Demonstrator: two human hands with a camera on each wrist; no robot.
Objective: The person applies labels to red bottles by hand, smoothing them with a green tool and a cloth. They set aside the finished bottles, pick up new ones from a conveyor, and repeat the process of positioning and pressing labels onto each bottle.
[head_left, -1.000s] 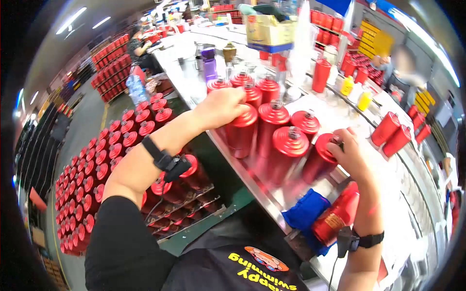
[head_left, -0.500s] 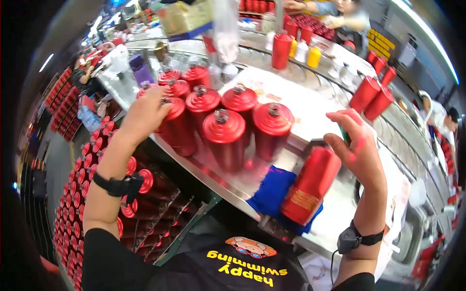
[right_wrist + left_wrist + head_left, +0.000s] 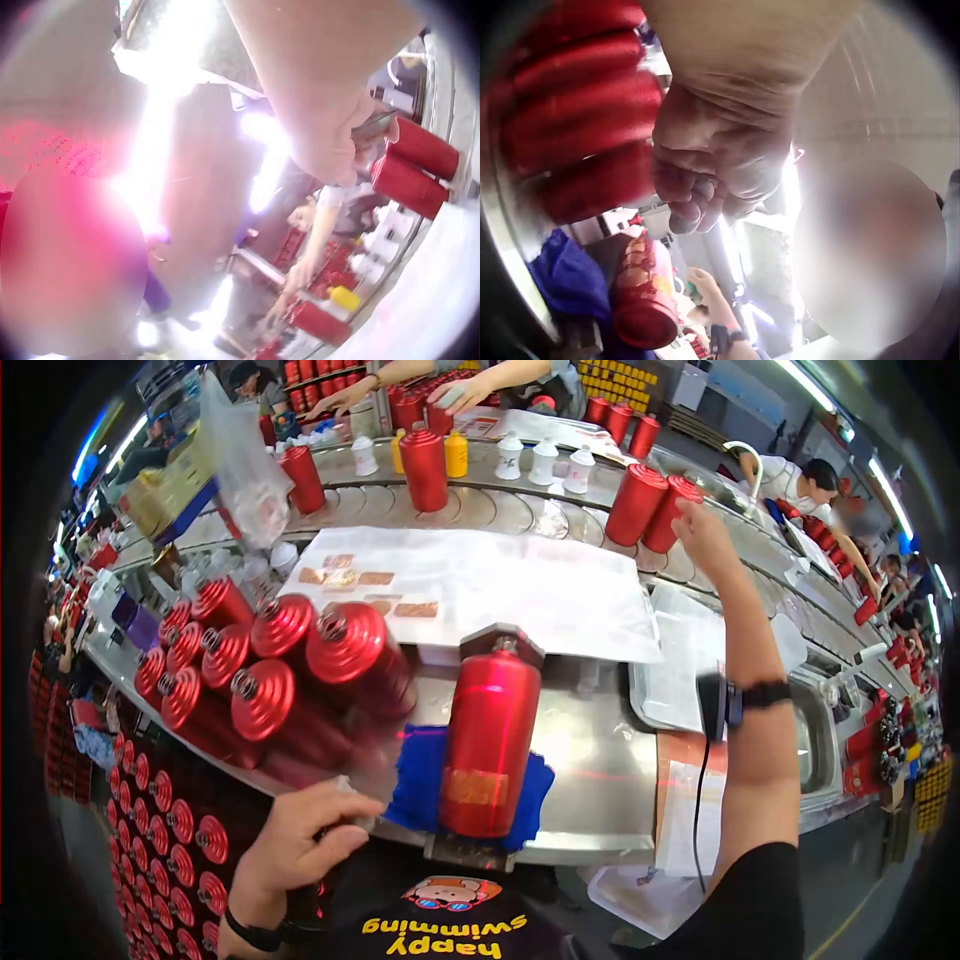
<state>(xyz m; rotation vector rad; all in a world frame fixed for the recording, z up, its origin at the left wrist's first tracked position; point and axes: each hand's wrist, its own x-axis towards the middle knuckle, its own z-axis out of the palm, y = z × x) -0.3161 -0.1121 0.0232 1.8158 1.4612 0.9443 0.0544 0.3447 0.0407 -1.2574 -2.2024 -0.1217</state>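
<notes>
In the head view my right hand (image 3: 708, 538) reaches over the conveyor, its fingers curled at the neck of a red bottle (image 3: 668, 525) with a stepped shoulder. The right wrist view shows these fingertips (image 3: 361, 156) at the bottle's top, with a small dark greenish piece by the thumb. Low in front of my body, my left hand (image 3: 305, 838) has loosely bent fingers and nothing in its grasp; something whitish shows at its fingertips. Beside it, a red bottle with a gold label (image 3: 492, 745) lies on a blue cloth (image 3: 418, 785), neck toward a dark holder (image 3: 505, 632).
Several red bottles (image 3: 265, 700) stand grouped on the table at left. White paper (image 3: 520, 595) with gold labels (image 3: 415, 609) lies behind the holder. Along the conveyor (image 3: 480, 515) stand white and yellow bottles (image 3: 456, 455). Another person's hands (image 3: 470, 390) work across it.
My right hand let go of a bottle beside the group and moved across to a conveyor bottle. My left hand left the grouped bottles and came down toward my body. The view turned right.
</notes>
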